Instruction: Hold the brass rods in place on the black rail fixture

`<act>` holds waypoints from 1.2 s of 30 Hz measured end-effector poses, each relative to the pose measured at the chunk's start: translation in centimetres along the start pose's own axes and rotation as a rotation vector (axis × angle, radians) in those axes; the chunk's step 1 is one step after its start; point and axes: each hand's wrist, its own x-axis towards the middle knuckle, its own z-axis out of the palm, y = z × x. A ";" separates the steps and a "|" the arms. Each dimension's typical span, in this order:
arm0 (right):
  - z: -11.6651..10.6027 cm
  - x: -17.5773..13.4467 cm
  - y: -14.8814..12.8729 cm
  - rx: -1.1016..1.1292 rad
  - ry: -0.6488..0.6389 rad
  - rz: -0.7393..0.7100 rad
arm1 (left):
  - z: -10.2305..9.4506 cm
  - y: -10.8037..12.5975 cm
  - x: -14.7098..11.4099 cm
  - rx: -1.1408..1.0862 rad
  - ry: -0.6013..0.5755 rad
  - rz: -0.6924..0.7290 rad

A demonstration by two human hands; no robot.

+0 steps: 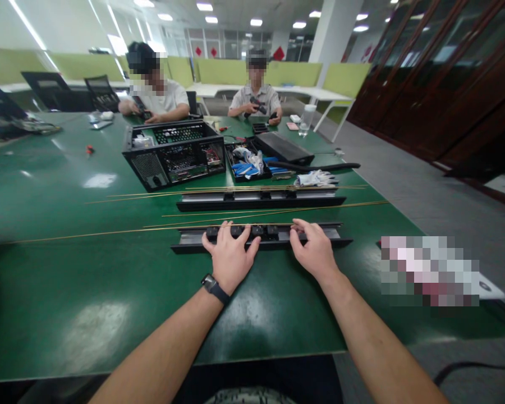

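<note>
My left hand (232, 255) rests with fingers spread over black blocks (257, 230) that sit in a row inside a long black-edged metal rail (191, 239). A dark watch is on that wrist. My right hand (315, 247) is at the rail's right part, thumb and index finger pinched at a thin brass-coloured rod (109, 231). This rod runs along the rail's far side and reaches far out to the left. Just beyond lies a second, similar rail (252, 203), with more thin rods (278, 211) around it.
An open black computer case (174, 154) stands behind the rails. Right of it are a tray with gloves (246, 163), a flat black box (284, 147) and a white glove (317, 178). Two people (162, 101) sit across the green table (122, 292). A blurred packet (429, 272) lies right.
</note>
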 end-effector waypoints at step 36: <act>1.0 0.4 0.0 -0.097 -0.109 -0.112 | -0.7 0.0 0.1 -0.043 -0.014 -0.030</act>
